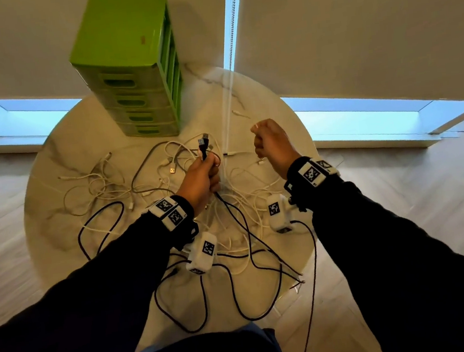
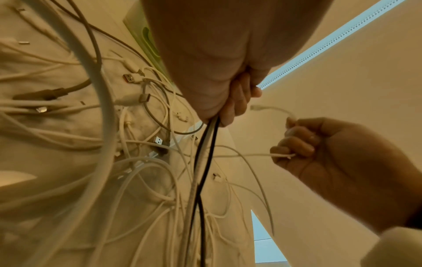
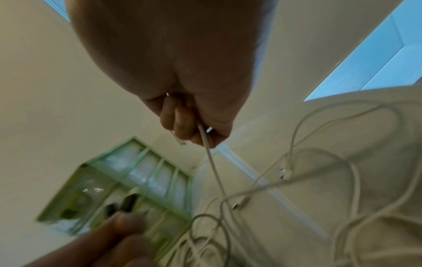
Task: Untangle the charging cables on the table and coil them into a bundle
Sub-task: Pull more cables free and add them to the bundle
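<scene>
Grip, left: my left hand is fisted round a black cable and a white one, plugs up.
Grip, right: my right hand pinches a white cable.
Cables: tangle spread over the table, under both hands.
Far: green drawers.

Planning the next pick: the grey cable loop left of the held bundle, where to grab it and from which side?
Probably the grey cable at the bare left side of its loop, coming from above with the free fingers of the left hand. That stretch lies flat on the table with nothing over it; its right end runs among white plugs.
</scene>
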Demonstrator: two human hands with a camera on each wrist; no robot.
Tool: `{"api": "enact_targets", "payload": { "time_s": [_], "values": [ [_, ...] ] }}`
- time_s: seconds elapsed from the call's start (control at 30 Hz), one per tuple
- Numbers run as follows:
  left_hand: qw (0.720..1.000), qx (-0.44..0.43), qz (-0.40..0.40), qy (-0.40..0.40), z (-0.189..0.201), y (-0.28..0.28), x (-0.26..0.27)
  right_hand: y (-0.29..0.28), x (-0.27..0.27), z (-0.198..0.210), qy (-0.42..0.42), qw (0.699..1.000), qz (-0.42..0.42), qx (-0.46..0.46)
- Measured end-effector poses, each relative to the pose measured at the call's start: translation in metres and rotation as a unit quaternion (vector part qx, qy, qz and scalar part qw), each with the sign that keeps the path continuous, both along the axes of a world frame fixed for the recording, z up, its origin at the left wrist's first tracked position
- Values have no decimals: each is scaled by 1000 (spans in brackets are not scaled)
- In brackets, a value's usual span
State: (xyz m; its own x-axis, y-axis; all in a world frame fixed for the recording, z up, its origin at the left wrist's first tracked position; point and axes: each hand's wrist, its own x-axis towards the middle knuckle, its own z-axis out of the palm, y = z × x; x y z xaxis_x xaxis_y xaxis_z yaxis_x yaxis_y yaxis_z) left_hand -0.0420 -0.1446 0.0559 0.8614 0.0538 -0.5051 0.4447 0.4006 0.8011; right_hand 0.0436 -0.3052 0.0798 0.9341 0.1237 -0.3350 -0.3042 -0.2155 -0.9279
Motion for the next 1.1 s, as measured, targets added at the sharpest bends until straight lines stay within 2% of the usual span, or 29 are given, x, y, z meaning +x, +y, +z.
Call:
{"api": "enact_targets", "payload": {
  "time_s": [0.07,0.13,0.27,0.4,0.57,0.7,0.83,1.0,1.1],
  "values": [
    [1000,-15,26,3,2,-1,0,11,-18,16,-49,998,27,39],
    [998,-39,52,5,6,-1,-2,20,-41,18,-98,992,70,41],
    [997,-49,61,-28,18,3,-12,31,-79,7,-154,975,154,-44],
    [996,13,26,-82,27,8,-27,36,-104,5,-180,953,213,-122],
    [997,44,14,-64,33,13,-41,42,-118,12,-196,917,265,-224],
    [996,58,35,-52,30,23,-44,44,-127,9,-187,909,270,-256],
    [991,53,78,-94,33,40,-36,39,-133,-3,-161,903,288,-274],
    [986,-22,121,-113,58,71,-29,33,-129,-19,-124,898,298,-300],
    [982,12,134,-130,78,92,-23,29,-123,-30,-114,882,309,-336]
  ]
}}
